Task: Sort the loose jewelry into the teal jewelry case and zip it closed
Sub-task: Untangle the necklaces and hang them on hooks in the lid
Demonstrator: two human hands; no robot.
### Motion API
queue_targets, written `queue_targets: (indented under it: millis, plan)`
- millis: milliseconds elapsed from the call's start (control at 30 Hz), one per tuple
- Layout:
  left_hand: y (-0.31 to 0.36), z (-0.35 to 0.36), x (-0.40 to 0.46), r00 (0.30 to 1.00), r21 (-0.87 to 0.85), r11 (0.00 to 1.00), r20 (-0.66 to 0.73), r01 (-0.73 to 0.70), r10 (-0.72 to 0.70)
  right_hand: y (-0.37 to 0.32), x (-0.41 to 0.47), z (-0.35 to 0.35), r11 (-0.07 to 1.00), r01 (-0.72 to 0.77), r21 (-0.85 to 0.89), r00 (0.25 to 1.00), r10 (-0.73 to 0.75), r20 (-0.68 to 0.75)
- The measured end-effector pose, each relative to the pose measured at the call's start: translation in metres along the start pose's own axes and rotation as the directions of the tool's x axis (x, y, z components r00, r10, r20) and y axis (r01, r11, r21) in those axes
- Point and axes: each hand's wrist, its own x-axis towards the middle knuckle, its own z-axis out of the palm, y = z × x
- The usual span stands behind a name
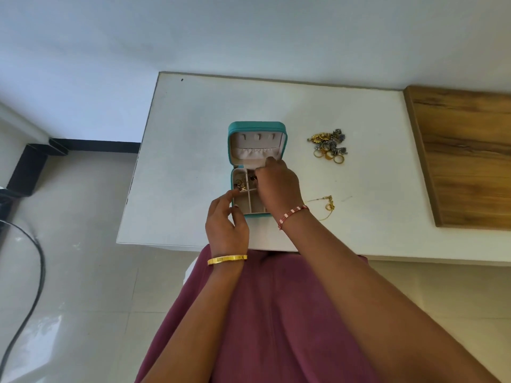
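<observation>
While both hands (pixel 278 183) pinch small pieces, the boxy teal case (pixel 257 127) lies open.

We have a single view, from a camera worn on the head, and it looks steeply down and forward. With only this one view, nothing is shared between cameras. Our own lap fills the bottom of the frame, and both forearms run up from the lower edge toward the middle. The white table (pixel 193 111) lies ahead of us, its near edge crossing just beyond our lap, with the open teal jewelry case (pixel 257 127) near the centre. The wide lens also takes in the tiled floor at left, the pale wall beyond the table, and a wooden board (pixel 467 156) at right.
</observation>
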Motion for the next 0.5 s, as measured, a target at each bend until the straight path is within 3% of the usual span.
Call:
queue_targets:
  millis: [300,433,500]
  plan:
    - [-0.003,-0.002,0.001,0.998,0.012,1.000,0.059,-0.001,0.001,-0.014,0.013,-0.009,0.999,-0.004,-0.052,1.000,0.005,0.016]
    - [-0.002,-0.003,0.000,0.998,0.027,0.999,0.061,-0.026,0.024,-0.004,0.015,0.001,0.995,-0.051,0.091,0.999,0.050,0.016]
    - [0.000,-0.004,-0.001,0.998,0.042,0.998,0.057,-0.039,0.037,0.003,0.013,0.004,0.958,-0.091,0.272,0.996,0.092,0.007]
